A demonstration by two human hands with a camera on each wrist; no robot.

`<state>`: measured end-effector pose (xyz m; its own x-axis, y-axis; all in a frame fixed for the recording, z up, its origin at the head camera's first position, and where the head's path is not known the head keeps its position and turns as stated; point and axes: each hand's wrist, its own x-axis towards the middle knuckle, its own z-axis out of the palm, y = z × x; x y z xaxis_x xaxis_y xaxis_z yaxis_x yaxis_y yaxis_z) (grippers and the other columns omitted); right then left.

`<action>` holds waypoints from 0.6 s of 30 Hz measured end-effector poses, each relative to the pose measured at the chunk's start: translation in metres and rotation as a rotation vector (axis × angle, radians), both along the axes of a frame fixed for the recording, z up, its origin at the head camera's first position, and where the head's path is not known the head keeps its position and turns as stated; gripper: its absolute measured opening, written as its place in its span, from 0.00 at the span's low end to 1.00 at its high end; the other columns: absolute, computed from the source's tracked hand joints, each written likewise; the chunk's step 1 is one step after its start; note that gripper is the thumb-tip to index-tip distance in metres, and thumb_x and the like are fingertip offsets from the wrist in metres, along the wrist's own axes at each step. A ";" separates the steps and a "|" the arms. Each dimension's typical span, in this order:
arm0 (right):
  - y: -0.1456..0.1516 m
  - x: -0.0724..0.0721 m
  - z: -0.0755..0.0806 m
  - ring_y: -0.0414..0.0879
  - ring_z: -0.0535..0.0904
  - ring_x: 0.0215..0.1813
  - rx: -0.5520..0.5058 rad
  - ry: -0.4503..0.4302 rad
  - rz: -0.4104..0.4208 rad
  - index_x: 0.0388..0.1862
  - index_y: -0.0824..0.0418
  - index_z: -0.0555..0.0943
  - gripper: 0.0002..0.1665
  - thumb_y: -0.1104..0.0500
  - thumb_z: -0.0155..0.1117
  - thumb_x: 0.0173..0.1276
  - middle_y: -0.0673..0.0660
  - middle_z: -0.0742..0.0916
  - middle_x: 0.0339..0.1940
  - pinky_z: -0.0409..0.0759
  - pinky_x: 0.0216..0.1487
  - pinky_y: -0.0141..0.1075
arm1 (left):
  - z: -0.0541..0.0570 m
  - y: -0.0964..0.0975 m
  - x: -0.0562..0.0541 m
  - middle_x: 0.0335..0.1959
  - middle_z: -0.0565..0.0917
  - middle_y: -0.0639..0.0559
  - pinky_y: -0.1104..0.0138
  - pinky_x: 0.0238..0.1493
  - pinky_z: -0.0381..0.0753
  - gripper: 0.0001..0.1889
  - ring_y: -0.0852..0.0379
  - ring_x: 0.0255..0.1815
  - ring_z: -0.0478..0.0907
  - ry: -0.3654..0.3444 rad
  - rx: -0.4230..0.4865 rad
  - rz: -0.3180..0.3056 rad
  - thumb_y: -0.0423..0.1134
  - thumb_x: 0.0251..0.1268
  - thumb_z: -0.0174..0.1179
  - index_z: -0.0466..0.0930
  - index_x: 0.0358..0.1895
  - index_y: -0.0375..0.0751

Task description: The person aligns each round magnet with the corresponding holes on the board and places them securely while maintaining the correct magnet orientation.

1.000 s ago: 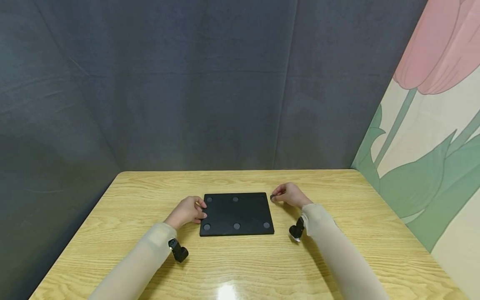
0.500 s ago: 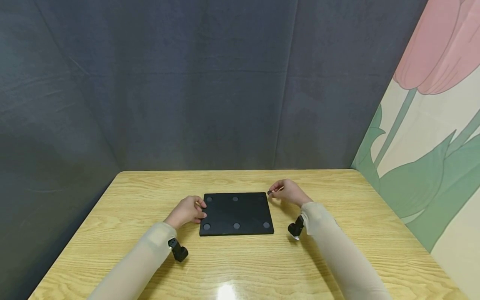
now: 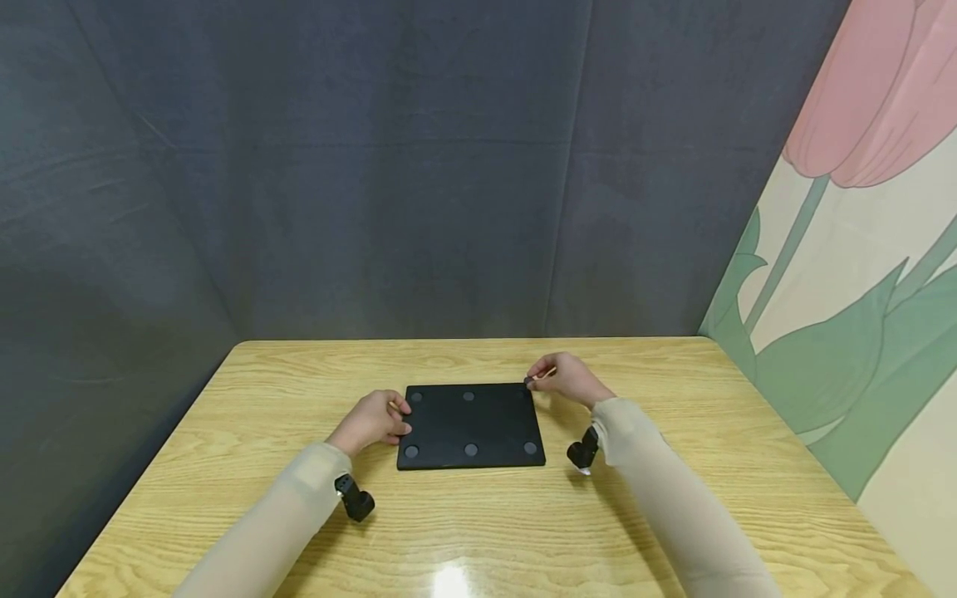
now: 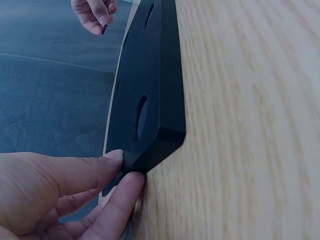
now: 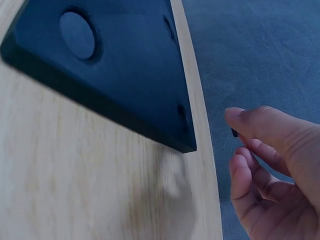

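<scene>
A black rectangular board (image 3: 478,425) lies flat on the table, with dark grey round discs set in its top along both long sides. My left hand (image 3: 371,422) grips its left edge; the left wrist view shows the thumb on top and a finger (image 4: 122,200) against the side. Over the far right corner, my right hand (image 3: 571,379) pinches a small black disc (image 3: 528,380) between thumb and fingertips. In the right wrist view this disc (image 5: 234,132) is mostly hidden by the thumb, apart from the board. Near that corner the board has a dark round hollow (image 5: 182,117).
The wooden table (image 3: 463,531) reaches back to a dark grey curtain (image 3: 404,208). On the right stands a wall panel (image 3: 837,357) with painted tulips. A small black camera is strapped to each sleeved wrist.
My right hand has moved left and slightly away from me with the disc, from beside the board to over its far right corner. My left hand and the board have stayed in place.
</scene>
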<state>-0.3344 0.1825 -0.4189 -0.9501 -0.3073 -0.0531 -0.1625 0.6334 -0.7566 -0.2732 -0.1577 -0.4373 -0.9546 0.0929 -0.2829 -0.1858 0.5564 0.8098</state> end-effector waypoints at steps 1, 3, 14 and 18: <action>-0.001 -0.001 -0.001 0.43 0.79 0.36 -0.001 -0.001 0.003 0.40 0.65 0.83 0.09 0.62 0.69 0.63 0.56 0.85 0.37 0.75 0.37 0.32 | 0.000 0.000 0.000 0.34 0.75 0.43 0.63 0.32 0.84 0.13 0.52 0.31 0.79 0.000 -0.002 0.001 0.24 0.58 0.65 0.76 0.45 0.34; -0.003 -0.001 -0.001 0.43 0.79 0.36 -0.001 -0.006 0.005 0.40 0.65 0.83 0.09 0.62 0.69 0.62 0.56 0.85 0.37 0.75 0.37 0.32 | 0.000 0.000 0.000 0.33 0.75 0.43 0.63 0.32 0.84 0.13 0.52 0.30 0.79 0.000 -0.004 0.002 0.24 0.57 0.65 0.76 0.44 0.34; -0.007 -0.003 -0.008 0.44 0.79 0.37 0.022 -0.017 -0.007 0.40 0.63 0.83 0.09 0.61 0.70 0.62 0.55 0.85 0.37 0.75 0.38 0.33 | -0.002 0.001 -0.002 0.32 0.75 0.43 0.63 0.32 0.84 0.12 0.52 0.30 0.78 0.002 -0.005 0.006 0.23 0.57 0.65 0.76 0.44 0.34; -0.008 -0.002 -0.008 0.44 0.78 0.36 0.009 -0.023 -0.012 0.39 0.64 0.83 0.09 0.61 0.70 0.62 0.55 0.85 0.36 0.75 0.38 0.33 | -0.001 0.001 -0.001 0.32 0.75 0.43 0.63 0.31 0.84 0.12 0.52 0.30 0.78 0.003 -0.010 0.007 0.23 0.57 0.65 0.76 0.44 0.34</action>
<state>-0.3361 0.1744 -0.4271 -0.9523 -0.2950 -0.0778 -0.1372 0.6416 -0.7546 -0.2746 -0.1569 -0.4385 -0.9562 0.0833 -0.2806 -0.1872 0.5629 0.8051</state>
